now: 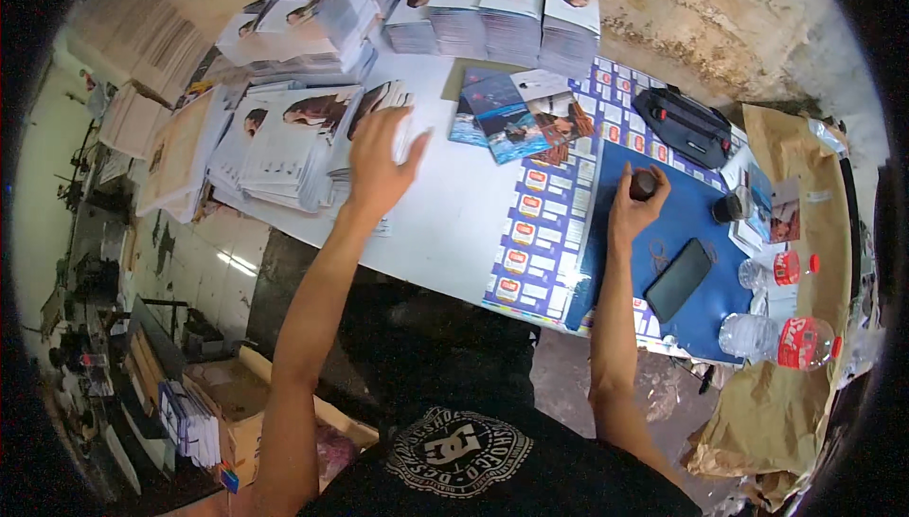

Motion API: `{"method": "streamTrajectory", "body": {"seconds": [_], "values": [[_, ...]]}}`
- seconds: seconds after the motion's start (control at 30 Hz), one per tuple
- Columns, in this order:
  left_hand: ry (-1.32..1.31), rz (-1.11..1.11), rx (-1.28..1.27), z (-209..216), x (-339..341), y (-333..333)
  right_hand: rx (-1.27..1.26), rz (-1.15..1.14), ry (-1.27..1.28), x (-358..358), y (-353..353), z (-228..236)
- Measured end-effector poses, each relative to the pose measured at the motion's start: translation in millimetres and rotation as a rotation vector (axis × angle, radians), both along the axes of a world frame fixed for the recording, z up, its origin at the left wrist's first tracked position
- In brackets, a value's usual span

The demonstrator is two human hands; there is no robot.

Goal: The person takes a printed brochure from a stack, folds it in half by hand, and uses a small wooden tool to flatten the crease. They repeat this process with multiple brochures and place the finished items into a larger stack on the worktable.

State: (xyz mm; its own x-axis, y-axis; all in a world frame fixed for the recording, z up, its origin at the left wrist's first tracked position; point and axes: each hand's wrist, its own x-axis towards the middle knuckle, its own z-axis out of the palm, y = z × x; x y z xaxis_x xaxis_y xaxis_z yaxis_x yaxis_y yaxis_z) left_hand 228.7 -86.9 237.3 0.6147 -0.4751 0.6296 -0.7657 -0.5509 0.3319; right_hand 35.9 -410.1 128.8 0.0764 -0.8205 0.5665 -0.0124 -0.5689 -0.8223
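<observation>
My left hand (382, 162) reaches over a stack of printed booklets (367, 110) with pictures on their covers. Its fingers are stretched out and the thumb stands apart, with nothing held; I cannot tell whether the fingertips touch the stack. My right hand (632, 209) is closed around a small, dark, round thing (644, 184), like a little jar or cap, above a blue mat (615, 176). Below that hand a dark phone (678, 280) lies on the mat beside some thin rubber bands (659, 254). A small black container (727, 208) stands to the right.
Tall booklet stacks (511, 29) line the table's back, with more piles (294, 148) at left. Glossy picture cards (516, 110) lie mid-table. A black pouch (686, 124) rests behind the mat. Two red-labelled plastic bottles (781, 340) lie near brown paper (767, 413).
</observation>
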Motion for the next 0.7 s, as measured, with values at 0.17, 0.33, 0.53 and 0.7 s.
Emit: {"method": "streamTrajectory", "body": {"seconds": [0.17, 0.33, 0.53, 0.7], "values": [[0.137, -0.323, 0.157, -57, -10, -92, 0.054, 0.024, 0.023, -7, 11, 18], [0.186, -0.275, 0.475, -111, -56, -91, -0.198, -0.075, 0.064, -36, 43, 29], [0.309, -0.221, 0.375, -105, -163, 24, -0.089, 0.483, 0.677, -66, 109, 44], [0.910, 0.237, -0.338, -81, -179, 57, -0.058, 0.522, 0.823, -32, 120, 27]]}}
